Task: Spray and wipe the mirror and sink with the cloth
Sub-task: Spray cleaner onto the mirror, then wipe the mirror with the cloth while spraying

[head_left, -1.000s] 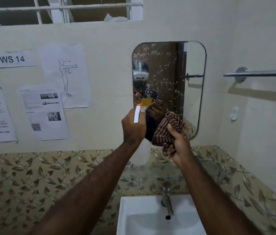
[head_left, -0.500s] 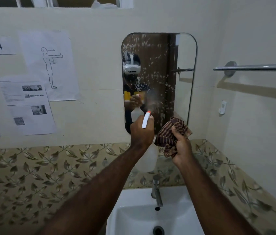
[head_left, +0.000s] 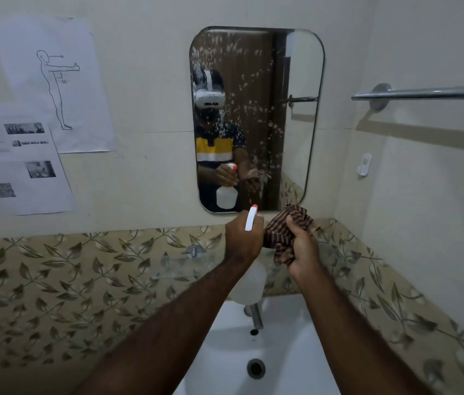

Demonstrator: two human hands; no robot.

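The left hand [head_left: 243, 238] is raised below the droplet-flecked mirror [head_left: 256, 118], fingers wrapped round a spray bottle [head_left: 249, 283], seemingly upright. Beside it, the right hand [head_left: 303, 249] clenches a bunched striped cloth [head_left: 282, 232]

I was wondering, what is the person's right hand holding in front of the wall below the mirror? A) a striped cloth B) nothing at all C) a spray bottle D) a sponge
A: the right hand grips a bunched striped cloth, while the left hand holds the spray bottle.
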